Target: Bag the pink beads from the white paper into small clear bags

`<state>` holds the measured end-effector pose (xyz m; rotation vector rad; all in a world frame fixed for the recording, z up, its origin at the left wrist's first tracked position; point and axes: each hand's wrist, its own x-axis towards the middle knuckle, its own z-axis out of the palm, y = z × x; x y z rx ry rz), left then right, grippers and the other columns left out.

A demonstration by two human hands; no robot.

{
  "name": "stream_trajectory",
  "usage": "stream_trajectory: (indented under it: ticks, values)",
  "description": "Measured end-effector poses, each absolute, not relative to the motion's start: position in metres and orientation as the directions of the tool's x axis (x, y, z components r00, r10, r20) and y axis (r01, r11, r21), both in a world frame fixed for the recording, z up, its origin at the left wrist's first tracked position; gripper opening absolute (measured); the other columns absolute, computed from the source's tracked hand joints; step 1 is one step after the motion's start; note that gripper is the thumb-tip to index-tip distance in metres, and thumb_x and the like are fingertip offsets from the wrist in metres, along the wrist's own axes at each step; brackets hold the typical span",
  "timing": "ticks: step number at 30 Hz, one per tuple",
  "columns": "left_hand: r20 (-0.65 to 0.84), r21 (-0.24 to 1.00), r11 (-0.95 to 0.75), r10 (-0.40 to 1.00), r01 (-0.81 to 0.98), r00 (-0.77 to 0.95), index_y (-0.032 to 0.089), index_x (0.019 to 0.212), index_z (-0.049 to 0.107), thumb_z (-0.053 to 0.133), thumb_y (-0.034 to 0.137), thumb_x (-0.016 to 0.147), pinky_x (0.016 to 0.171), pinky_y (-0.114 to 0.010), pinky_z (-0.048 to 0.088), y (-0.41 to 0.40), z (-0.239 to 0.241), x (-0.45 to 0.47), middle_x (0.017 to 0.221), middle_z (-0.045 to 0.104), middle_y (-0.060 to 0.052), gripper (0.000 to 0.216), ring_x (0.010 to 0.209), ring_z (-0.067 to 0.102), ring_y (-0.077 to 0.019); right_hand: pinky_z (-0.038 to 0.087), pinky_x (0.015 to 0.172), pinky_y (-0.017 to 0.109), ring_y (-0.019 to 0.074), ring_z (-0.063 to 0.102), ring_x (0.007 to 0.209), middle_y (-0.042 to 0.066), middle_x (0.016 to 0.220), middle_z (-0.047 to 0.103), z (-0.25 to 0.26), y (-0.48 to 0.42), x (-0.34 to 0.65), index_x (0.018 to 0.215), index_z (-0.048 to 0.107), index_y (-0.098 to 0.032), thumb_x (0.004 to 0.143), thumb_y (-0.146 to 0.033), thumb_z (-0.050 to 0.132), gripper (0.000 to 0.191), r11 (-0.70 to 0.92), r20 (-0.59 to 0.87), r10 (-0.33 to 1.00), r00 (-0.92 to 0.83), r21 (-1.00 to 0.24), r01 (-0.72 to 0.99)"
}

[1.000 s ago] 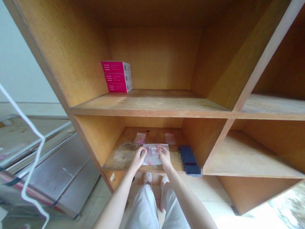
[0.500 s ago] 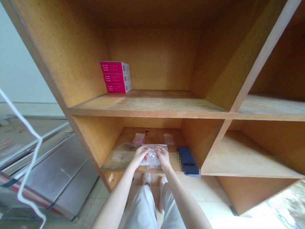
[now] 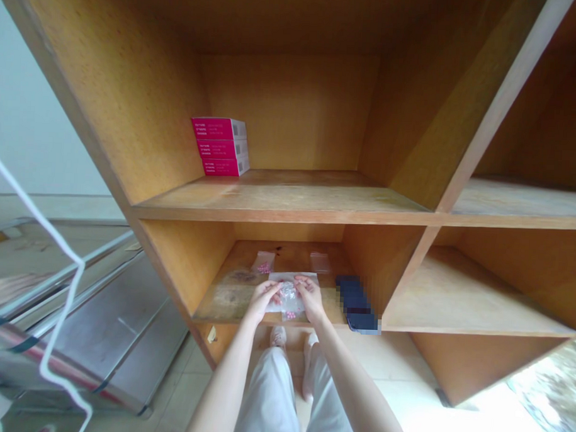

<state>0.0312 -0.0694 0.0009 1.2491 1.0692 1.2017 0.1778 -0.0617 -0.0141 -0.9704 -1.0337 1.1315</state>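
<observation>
Between my hands is a small clear plastic bag (image 3: 289,302) with pink bead-like pieces in its bottom end. My left hand (image 3: 263,298) pinches its left upper edge. On the other side, the fingers of my right hand (image 3: 309,297) are closed on the right upper edge. Beneath the bag lies a white sheet of paper (image 3: 273,309) on the lower shelf. Beyond it on the left rests another small bag (image 3: 264,263) with pink pieces. A flat clear bag (image 3: 320,262) lies at the back right, with no pink showing in it.
A dark phone-like object (image 3: 355,303), partly pixelated, lies to the right of the paper. Three stacked pink boxes (image 3: 220,147) stand on the upper shelf (image 3: 307,194). At the left are a metal-framed rack (image 3: 105,323) and a white cable (image 3: 70,296).
The bag's lower end with the pink pieces shows more fully below my hands. Both hands stay at the bag's upper part. The whole view has shifted slightly.
</observation>
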Motion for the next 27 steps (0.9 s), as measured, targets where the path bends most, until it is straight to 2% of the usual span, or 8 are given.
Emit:
stream_trajectory:
  ticks: [12, 17, 21, 27]
  values:
    - [0.048, 0.998, -0.045, 0.996, -0.037, 0.078, 0.014, 0.073, 0.055, 0.060, 0.048, 0.064, 0.048, -0.021, 0.042, -0.0681, -0.0001, 0.0320, 0.060, 0.058, 0.001, 0.035, 0.048, 0.053, -0.0093, 0.036, 0.049, 0.022, 0.0107, 0.046, 0.048, -0.001, 0.058, 0.055, -0.0111, -0.0620, 0.1775, 0.084, 0.058, -0.016, 0.065, -0.040, 0.060, 0.031, 0.156, 0.128, 0.984, 0.123, -0.954, -0.256]
    - [0.070, 0.996, -0.066, 0.995, -0.061, 0.068, 0.014, 0.073, 0.056, 0.059, 0.046, 0.066, 0.050, -0.021, 0.043, -0.0669, -0.0016, 0.0311, 0.061, 0.060, 0.000, 0.032, 0.049, 0.054, -0.0091, 0.036, 0.050, 0.023, 0.0107, 0.046, 0.049, 0.000, 0.060, 0.056, -0.0095, -0.0628, 0.1778, 0.074, 0.057, -0.017, 0.066, -0.041, 0.059, 0.026, 0.160, 0.124, 0.980, 0.155, -0.958, -0.239]
    - [0.093, 0.992, -0.087, 0.993, -0.086, 0.068, 0.014, 0.072, 0.056, 0.059, 0.043, 0.068, 0.051, -0.020, 0.043, -0.0653, -0.0033, 0.0305, 0.059, 0.060, 0.000, 0.029, 0.050, 0.054, -0.0087, 0.035, 0.050, 0.022, 0.0103, 0.045, 0.048, -0.002, 0.054, 0.052, -0.0127, -0.0623, 0.1787, 0.066, 0.054, -0.018, 0.068, -0.040, 0.057, 0.023, 0.181, 0.147, 0.976, 0.161, -0.957, -0.227]
    - [0.101, 0.990, -0.095, 0.993, -0.101, 0.055, 0.014, 0.074, 0.057, 0.060, 0.042, 0.067, 0.051, -0.020, 0.042, -0.0628, -0.0066, 0.0295, 0.058, 0.061, 0.001, 0.029, 0.050, 0.055, -0.0088, 0.034, 0.052, 0.022, 0.0102, 0.044, 0.048, -0.004, 0.052, 0.049, -0.0157, -0.0602, 0.1790, 0.064, 0.054, -0.018, 0.069, -0.034, 0.056, 0.017, 0.185, 0.154, 0.977, 0.145, -0.955, -0.231]
